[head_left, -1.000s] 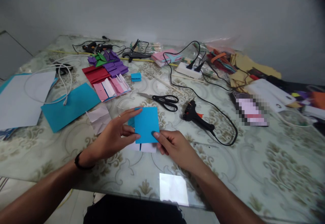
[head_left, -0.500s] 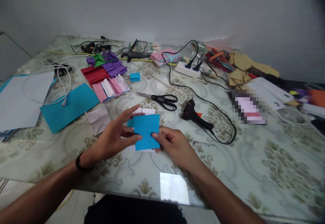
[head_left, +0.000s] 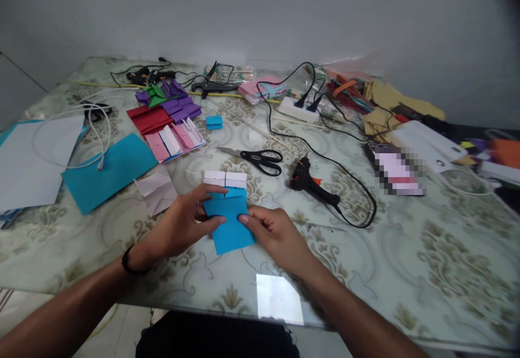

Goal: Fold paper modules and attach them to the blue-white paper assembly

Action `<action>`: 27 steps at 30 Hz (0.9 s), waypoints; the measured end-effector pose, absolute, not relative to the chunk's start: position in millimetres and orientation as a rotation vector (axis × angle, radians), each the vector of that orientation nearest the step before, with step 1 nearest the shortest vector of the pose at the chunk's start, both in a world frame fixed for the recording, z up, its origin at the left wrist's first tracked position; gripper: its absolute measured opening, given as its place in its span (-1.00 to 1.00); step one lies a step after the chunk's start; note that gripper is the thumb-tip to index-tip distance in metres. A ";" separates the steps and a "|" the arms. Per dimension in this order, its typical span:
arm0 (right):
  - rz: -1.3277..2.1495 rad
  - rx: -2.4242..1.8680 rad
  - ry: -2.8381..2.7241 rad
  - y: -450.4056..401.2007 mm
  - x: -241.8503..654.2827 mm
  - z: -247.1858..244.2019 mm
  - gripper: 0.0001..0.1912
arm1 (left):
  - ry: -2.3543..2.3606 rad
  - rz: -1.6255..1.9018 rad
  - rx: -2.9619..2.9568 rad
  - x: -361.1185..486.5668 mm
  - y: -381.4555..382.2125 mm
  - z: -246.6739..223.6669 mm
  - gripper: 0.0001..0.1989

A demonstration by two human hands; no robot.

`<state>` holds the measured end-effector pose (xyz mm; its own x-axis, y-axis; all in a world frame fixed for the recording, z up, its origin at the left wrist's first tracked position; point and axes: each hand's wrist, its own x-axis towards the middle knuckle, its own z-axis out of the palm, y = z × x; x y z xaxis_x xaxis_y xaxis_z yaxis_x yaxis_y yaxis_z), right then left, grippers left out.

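Note:
A folded blue paper (head_left: 232, 230) is held between both hands above the table near its front. My left hand (head_left: 190, 218) pinches its left side, thumb in front, with a finger along the top edge. My right hand (head_left: 271, 228) grips the right side between thumb and fingers. The paper's upper part is bent over as a flap. Just behind it lie folded white strips (head_left: 225, 178) with blue paper below them. Black-handled scissors (head_left: 262, 160) lie behind the hands, and a black glue gun (head_left: 312, 182) lies to the right.
Pink and white folded papers (head_left: 175, 140), a blue sheet (head_left: 109, 171) and a creased white paper (head_left: 156, 191) lie to the left. Farther back are a white power strip (head_left: 298, 110) and cables. A phone (head_left: 396, 171) rests at the right.
The blue paper has turned from a flat upright panel to a tilted one with its top bent over, and it has moved slightly lower. The white strips behind it show more.

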<state>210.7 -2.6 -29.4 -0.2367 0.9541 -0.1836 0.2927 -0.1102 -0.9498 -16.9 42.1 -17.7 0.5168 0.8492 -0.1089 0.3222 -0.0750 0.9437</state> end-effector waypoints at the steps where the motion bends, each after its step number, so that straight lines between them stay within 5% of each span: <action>1: 1.382 -1.398 -1.548 -2.7 210.8 -29.5 -0.50 | 1.005 0.584 1.632 -17.5 42.0 -18.4 -0.54; 27: 1.344 -1.385 -1.581 -2.3 213.5 -29.0 -0.50 | 0.924 0.322 1.920 -19.3 41.5 -9.5 -0.37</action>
<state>213.5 -2.3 -29.0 -0.2439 0.9572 -0.1556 0.3082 -0.0756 -0.9483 -19.3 41.5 -9.5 0.6800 0.7175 -0.1509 0.4680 -0.2663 0.8427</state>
